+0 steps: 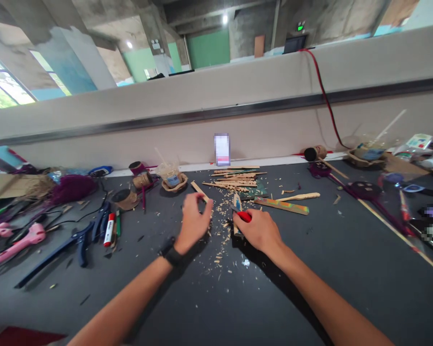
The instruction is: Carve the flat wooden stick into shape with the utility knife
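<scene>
My left hand (196, 220), with a dark band at its wrist, is curled with thumb and index finger drawn together. They pinch the near end of a pale wooden stick (199, 190) that slants away to the upper left. My right hand (261, 229) is closed around a red-handled knife (244, 216), its short blade pointing left. Beneath the blade and fist lies a narrow wooden strip with blue and white marks (237, 200), partly hidden by the hand. Pale wood shavings (222, 240) are scattered between both hands.
Several carved sticks (236, 181) lie beyond my hands. A painted flat strip (283, 205) and a carved stick (299, 196) are to the right. Leftward are a red-and-white marker (109, 229), blue clamp (81, 238) and pink glue gun (23, 242). A phone (222, 149) leans against the partition.
</scene>
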`<state>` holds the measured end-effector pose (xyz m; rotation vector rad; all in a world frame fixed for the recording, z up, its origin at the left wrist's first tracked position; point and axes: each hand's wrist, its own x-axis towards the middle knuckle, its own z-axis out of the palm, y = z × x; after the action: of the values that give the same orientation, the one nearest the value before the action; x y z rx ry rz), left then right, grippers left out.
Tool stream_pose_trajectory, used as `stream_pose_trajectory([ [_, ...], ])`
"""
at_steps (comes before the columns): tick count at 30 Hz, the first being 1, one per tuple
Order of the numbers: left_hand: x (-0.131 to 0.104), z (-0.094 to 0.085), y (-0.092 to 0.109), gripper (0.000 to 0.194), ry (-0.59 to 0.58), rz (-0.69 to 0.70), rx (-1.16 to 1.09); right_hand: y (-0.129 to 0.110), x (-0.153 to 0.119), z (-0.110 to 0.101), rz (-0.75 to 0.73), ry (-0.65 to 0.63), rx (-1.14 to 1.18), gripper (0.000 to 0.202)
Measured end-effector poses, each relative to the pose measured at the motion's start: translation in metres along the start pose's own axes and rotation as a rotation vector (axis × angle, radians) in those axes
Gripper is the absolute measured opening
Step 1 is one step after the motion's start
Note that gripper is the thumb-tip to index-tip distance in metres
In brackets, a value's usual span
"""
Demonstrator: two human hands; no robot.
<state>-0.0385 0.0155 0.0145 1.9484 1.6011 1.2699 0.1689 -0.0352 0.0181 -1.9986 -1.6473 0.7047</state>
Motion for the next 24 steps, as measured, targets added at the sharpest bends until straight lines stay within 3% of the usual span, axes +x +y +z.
stream_pose_trajectory([
  [2,-0.024,0.013,0.022,0.028,-0.228,-0.033,-0.192,0.001,0.0,0.003,-0.036,0.04,0.07,0.043],
  [4,-0.037,0.025,0.033,0.032,-0.315,-0.104,-0.373,0.003,0.0,0.006,-0.104,0.045,0.152,0.044],
  [8,-0.045,0.042,0.022,0.052,-0.375,-0.37,-0.752,0.006,0.0,0.008,-0.265,-0.009,0.282,0.036],
  [10,-0.044,0.045,0.011,0.052,-0.411,-0.45,-0.874,0.008,-0.001,0.008,-0.301,-0.039,0.279,0.035],
  [16,-0.037,0.035,0.003,0.049,-0.445,-0.618,-1.019,0.016,0.004,0.004,-0.307,-0.015,0.14,0.048],
  [24,-0.034,0.027,0.007,0.049,-0.467,-0.621,-1.057,0.026,0.01,0.0,-0.404,-0.025,-0.013,0.044],
])
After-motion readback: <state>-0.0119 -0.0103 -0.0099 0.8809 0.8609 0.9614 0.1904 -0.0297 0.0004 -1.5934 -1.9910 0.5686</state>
